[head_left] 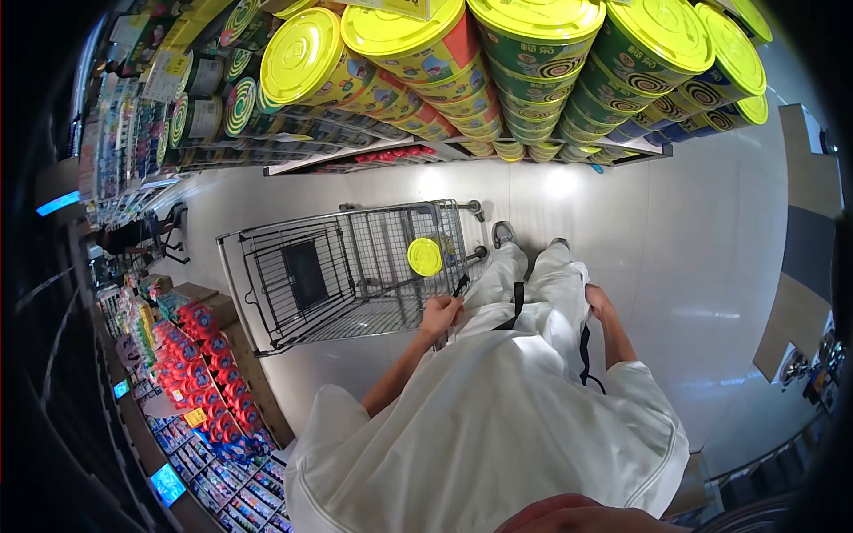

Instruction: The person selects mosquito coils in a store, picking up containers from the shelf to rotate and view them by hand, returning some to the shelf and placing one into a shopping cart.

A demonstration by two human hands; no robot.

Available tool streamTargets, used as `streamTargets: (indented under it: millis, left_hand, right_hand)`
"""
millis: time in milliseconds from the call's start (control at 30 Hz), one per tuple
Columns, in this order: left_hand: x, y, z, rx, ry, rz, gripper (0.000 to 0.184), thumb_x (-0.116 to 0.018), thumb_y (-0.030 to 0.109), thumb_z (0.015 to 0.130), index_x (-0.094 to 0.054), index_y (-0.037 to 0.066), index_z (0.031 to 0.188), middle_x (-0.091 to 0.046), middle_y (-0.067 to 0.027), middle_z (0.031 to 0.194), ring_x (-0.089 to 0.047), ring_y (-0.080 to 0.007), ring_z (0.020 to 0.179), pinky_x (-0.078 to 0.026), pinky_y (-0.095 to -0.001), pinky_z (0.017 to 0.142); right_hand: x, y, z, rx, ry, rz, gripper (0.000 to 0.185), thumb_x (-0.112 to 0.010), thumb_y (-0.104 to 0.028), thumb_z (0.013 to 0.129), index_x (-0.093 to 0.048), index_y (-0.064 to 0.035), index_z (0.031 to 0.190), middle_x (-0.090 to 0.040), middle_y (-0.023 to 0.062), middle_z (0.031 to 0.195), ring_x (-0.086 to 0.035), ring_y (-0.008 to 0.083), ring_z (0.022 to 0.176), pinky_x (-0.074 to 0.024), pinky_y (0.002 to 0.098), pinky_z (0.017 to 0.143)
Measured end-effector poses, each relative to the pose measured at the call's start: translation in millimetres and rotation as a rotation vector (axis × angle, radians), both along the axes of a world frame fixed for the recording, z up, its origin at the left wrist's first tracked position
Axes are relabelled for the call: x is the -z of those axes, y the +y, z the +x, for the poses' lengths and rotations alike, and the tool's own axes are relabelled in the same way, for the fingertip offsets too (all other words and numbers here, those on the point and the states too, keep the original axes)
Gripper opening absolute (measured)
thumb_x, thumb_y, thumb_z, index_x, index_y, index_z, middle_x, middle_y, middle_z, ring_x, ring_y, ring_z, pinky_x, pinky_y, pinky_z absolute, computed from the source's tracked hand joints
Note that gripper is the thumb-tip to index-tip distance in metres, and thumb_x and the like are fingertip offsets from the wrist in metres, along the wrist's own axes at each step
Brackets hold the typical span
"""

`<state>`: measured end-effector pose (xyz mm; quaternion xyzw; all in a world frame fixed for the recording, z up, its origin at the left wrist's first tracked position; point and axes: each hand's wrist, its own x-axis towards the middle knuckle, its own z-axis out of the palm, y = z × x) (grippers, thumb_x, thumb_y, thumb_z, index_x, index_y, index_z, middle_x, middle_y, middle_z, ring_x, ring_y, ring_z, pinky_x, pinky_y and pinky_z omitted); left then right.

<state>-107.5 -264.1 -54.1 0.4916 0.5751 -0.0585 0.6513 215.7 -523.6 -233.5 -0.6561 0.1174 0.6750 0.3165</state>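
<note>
My left hand (440,317) is closed at my hip beside the metal shopping cart (355,266), its fingers curled near a dark strap; what they hold, if anything, is too small to name. On the other side of my body, my right hand (600,302) rests against my white trousers (555,275), its fingers partly hidden at the fabric. Inside the cart lies a container with a round yellow lid (425,257). A black strap (519,302) hangs down my front.
Stacked tubs with yellow lids (533,18) fill the shelf ahead. Coil-marked packages (240,107) sit to their left. Red bottles (204,355) stand on a display at lower left. Another cart (169,233) is at far left. Pale floor (693,266) extends to the right.
</note>
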Motion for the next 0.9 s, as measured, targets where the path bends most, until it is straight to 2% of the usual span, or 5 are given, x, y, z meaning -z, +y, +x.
streamTargets:
  millis: [133,167,300,733,900]
  left_hand:
    - [0,-4,-2,0.046,0.036,0.002,0.035,-0.057,0.026,0.091,-0.063,-0.002,0.071,-0.054,-0.0026,0.056,-0.049,-0.0097,0.047,-0.038,-0.0259,0.044]
    - [-3,-4,-1,0.040,0.038,0.014,0.035,-0.057,0.026,0.091,-0.063,-0.002,0.071,-0.054,-0.0026,0.056,-0.049,-0.0097,0.047,-0.038,-0.0259,0.044]
    - [-9,-11,-6,0.036,0.121,-0.004,0.035,-0.057,0.025,0.091,-0.062,-0.002,0.070,-0.054,-0.0028,0.055,-0.047,-0.0095,0.046,-0.036,-0.0260,0.043]
    - [-3,-29,-2,-0.031,0.127,-0.037,0.035,-0.058,0.028,0.090,-0.064,-0.001,0.071,-0.055,-0.0030,0.055,-0.048,-0.0099,0.046,-0.038,-0.0270,0.043]
    - [0,-22,7,-0.089,0.042,-0.055,0.035,-0.057,0.027,0.090,-0.064,-0.002,0.072,-0.054,-0.0030,0.055,-0.048,-0.0097,0.045,-0.037,-0.0264,0.042]
  right_hand:
    - [82,-32,-31,0.007,-0.377,0.087,0.041,-0.047,-0.025,0.094,-0.053,-0.0030,0.128,-0.058,0.0137,0.124,-0.056,0.0263,0.111,-0.0444,0.0370,0.094]
    - [176,-70,-38,-0.035,-0.503,0.140,0.049,-0.052,-0.027,0.092,-0.045,-0.0030,0.135,-0.053,0.0129,0.131,-0.052,0.0255,0.116,-0.0418,0.0368,0.097]
    - [180,-46,-35,-0.080,-0.438,0.183,0.051,-0.054,-0.026,0.091,-0.046,-0.0021,0.134,-0.053,0.0131,0.130,-0.052,0.0254,0.117,-0.0415,0.0363,0.097]
    - [73,-46,-3,-0.263,-0.289,0.173,0.056,-0.064,-0.025,0.085,-0.047,0.0018,0.131,-0.054,0.0136,0.129,-0.051,0.0253,0.117,-0.0405,0.0340,0.098]
    - [-25,-23,9,-0.226,-0.241,0.270,0.061,-0.069,-0.020,0.080,-0.046,0.0020,0.131,-0.054,0.0133,0.129,-0.051,0.0235,0.118,-0.0397,0.0326,0.098]
